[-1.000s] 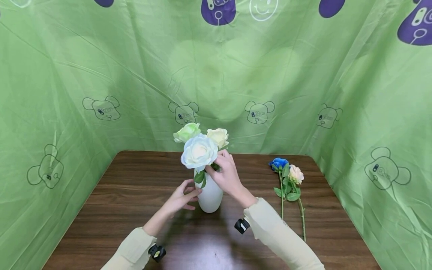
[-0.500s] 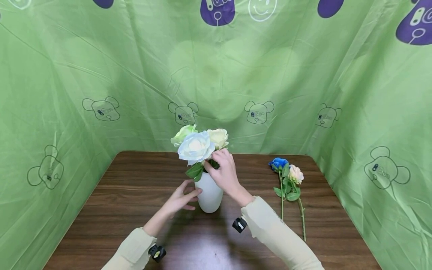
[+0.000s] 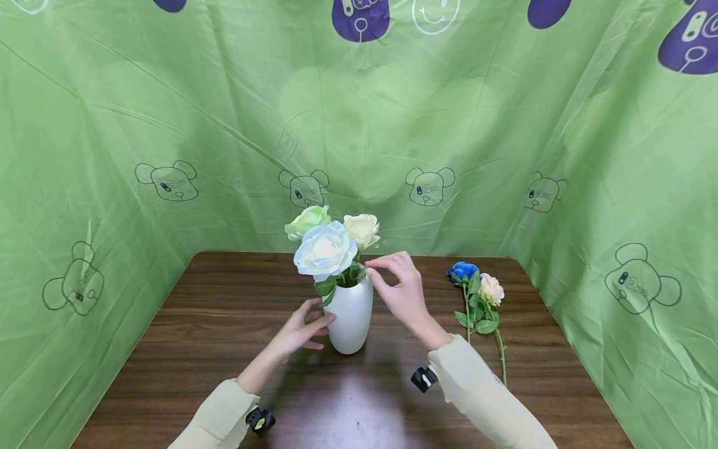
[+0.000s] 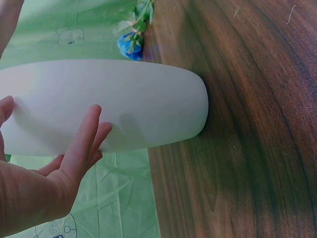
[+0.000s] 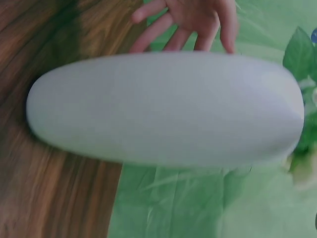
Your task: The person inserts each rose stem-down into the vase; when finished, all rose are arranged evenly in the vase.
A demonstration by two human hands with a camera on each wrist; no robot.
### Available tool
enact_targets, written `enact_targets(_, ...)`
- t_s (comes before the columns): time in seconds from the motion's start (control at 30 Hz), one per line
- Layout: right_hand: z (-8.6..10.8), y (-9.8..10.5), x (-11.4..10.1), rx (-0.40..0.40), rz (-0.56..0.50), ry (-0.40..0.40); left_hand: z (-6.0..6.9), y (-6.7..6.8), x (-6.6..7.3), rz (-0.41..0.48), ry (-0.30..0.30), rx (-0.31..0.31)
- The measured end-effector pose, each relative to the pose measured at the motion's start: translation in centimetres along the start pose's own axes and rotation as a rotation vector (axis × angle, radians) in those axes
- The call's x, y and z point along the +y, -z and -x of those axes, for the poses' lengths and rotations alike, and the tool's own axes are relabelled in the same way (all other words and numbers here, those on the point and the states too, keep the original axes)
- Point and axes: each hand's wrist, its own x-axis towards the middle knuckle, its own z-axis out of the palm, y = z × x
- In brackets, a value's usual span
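Green cloth (image 3: 235,93): one creased, slightly shiny backdrop on three sides, printed with six outlined animal heads and, along the top, four purple shapes.
Table (image 3: 196,312): one, brown with dark wood grain, its far corners rounded.
Sleeves: two, pale cream, the left one (image 3: 221,408) with its cuff pushed up above a small black device (image 3: 261,421).
Left hand (image 3: 297,330): fingers spread wide, tips touching the vase's left side without wrapping round it.
Upright flowers: three, with broad ruffled petals; green (image 3: 307,221) at the left, pale blue (image 3: 325,251) in front, cream (image 3: 362,230) at the right, their stems in the vase.
Vase (image 3: 349,318): one, smooth, white, tall and rounded, upright on the table between the hands.
Right hand (image 3: 405,293): beside the rim, thumb and forefinger tips set narrow at the leaves (image 3: 356,272); whether they pinch one, I cannot tell.
Lying flowers: two, blue (image 3: 463,271) then pale pink (image 3: 492,289), side by side at the table's right, with thin green stems and oval leaves.
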Motion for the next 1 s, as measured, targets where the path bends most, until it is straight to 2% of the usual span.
enact_targets(0.17,0.6,2.4,-0.3,0.045,0.034,-0.052,-0.4,0.2,-0.8,-0.008,-0.011,0.007)
enact_targets(0.23,1.1,3.3,0.2,0.059,0.055,-0.084,-0.4,0.2,-0.9,-0.009,-0.015,0.006)
enact_targets(0.4,3.4,5.0,4.6,0.093,0.096,-0.169,-0.5,0.3,-1.0,-0.006,-0.007,0.006)
enact_targets(0.47,4.3,5.7,6.2,0.101,0.066,-0.230,-0.5,0.3,-1.0,-0.004,-0.003,0.007)
enact_targets(0.5,5.5,5.9,8.6,0.095,0.018,-0.248,-0.5,0.3,-1.0,-0.002,-0.002,0.005)
enact_targets(0.53,6.1,6.3,9.9,0.095,-0.033,-0.264,-0.5,0.3,-1.0,-0.001,-0.001,0.004)
enact_targets(0.6,6.8,7.0,11.0,0.095,-0.059,-0.325,-0.5,0.3,-1.0,0.001,-0.001,0.004)
enact_targets(0.7,7.6,8.2,11.9,0.085,-0.021,-0.434,-0.5,0.2,-1.0,-0.002,0.000,0.006)
enact_targets(0.73,7.2,8.8,10.3,0.085,0.025,-0.491,-0.5,0.2,-1.0,-0.005,0.001,0.009)
enact_targets(0.77,7.2,9.2,9.9,0.076,0.071,-0.549,-0.5,0.2,-1.0,-0.008,0.002,0.011)
enact_targets(0.8,7.9,9.7,11.3,0.079,0.024,-0.557,-0.5,0.2,-1.0,-0.010,0.001,0.012)
enact_targets(0.87,8.5,10.5,12.2,0.088,0.041,-0.643,-0.5,0.2,-1.0,-0.016,-0.003,0.013)
enact_targets(0.9,9.3,10.9,13.4,0.098,0.010,-0.666,-0.5,0.2,-0.9,-0.016,-0.005,0.012)
enact_targets(1.0,10.6,12.0,15.3,0.096,0.037,-0.760,-0.4,0.2,-0.8,-0.014,-0.009,0.010)
